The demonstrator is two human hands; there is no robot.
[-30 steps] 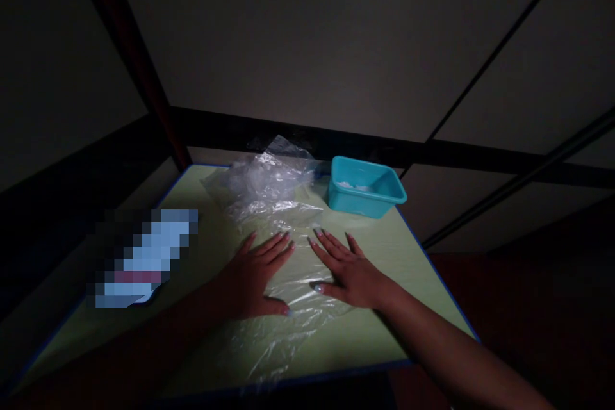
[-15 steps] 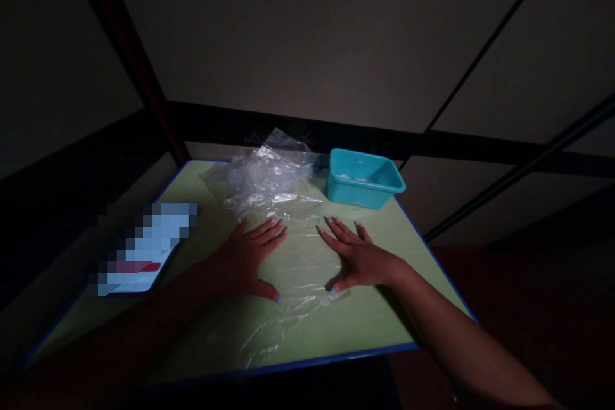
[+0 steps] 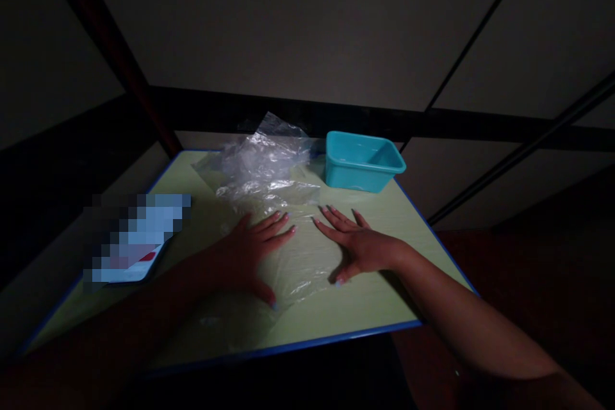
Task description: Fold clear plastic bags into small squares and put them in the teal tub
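A clear plastic bag (image 3: 307, 278) lies flattened on the pale table, its film showing between and in front of my hands. My left hand (image 3: 252, 250) rests on the film with fingers spread and thumb pointing toward me. Opposite it, my right hand (image 3: 353, 243) is spread too, palm down at the right side of the film. Just beyond my fingertips sits a crumpled heap of clear plastic bags (image 3: 264, 163). Neither hand is closed on anything.
A turquoise plastic basket (image 3: 360, 173) stands at the table's back right. At the left edge lies a phone-like device (image 3: 139, 256) with a lit, pixelated screen. The table (image 3: 384, 301) has a blue rim, and a panelled wall (image 3: 288, 25) rises behind it.
The camera view has shifted slightly, so the table contents appear higher. My left hand has slid a little toward the right and nearer me; my right hand stays nearly in place.
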